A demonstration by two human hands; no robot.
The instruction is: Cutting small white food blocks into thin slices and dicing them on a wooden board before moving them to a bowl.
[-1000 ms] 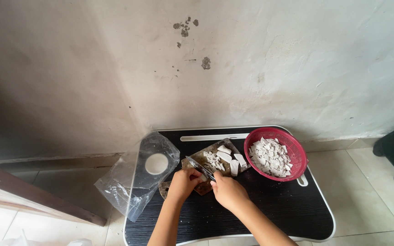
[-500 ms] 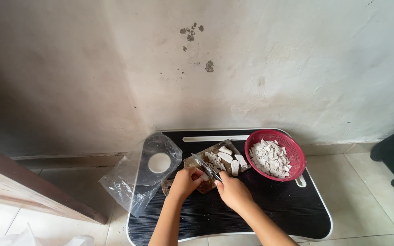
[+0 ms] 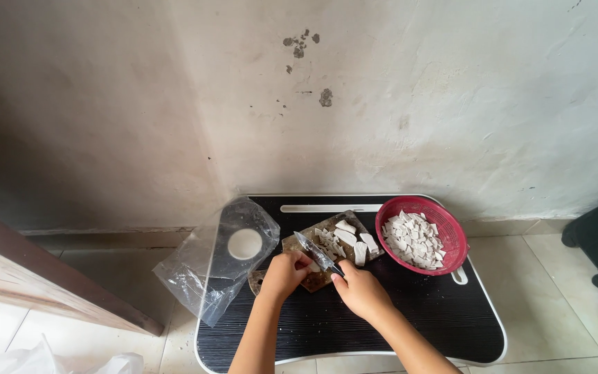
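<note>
Right hand [image 3: 361,291] gripping knife [image 3: 318,252], blade slanting up-left over cutting board [image 3: 327,253] toward pale piece pinched under left hand [image 3: 284,273] fingers.

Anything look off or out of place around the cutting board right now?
Mostly tidy. The clear plastic bag hangs off the left edge of the black lap tray onto the floor tiles. The wall behind has dark chipped spots. The cut white pieces stay on the board and in the red basket.
</note>
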